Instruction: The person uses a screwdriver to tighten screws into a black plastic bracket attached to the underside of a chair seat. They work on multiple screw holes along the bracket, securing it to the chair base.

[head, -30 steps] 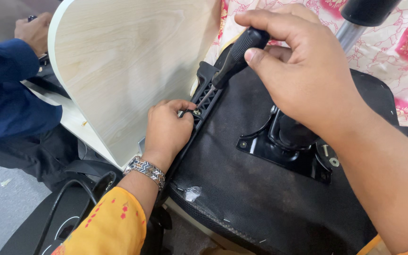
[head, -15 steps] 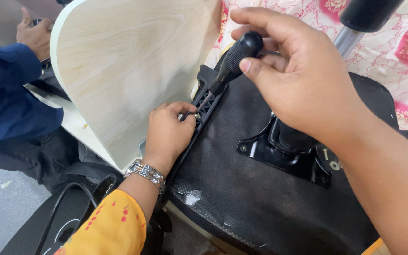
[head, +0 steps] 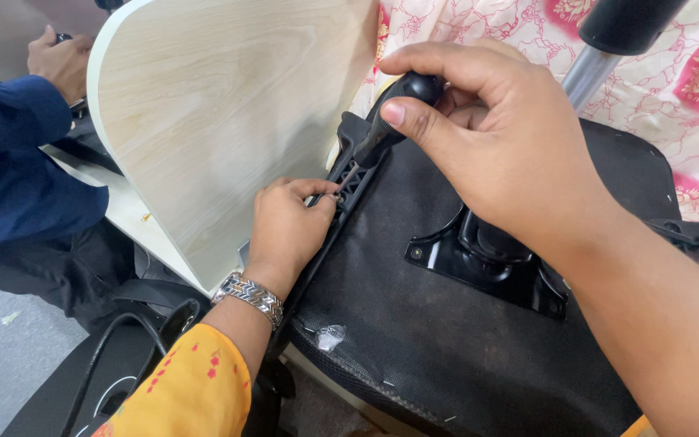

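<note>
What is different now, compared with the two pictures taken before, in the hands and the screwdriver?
The right hand has shifted its grip up the black screwdriver: the fingers now close around the top of the handle, with the thumb pressed on its side. The left hand stays at the black bracket, steadying the tip. The wooden panel and the chair seat underside have not moved.

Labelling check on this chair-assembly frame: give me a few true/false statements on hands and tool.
1. The right hand grips a black-handled screwdriver. True.
2. The left hand lies flat on the curved wooden panel. False: its fingers pinch at the screwdriver tip, on the black plastic bracket.
3. A metal bracelet is on the left wrist. True.
4. Nobody else is in view. False: a person in a blue sleeve is at the left.
</note>
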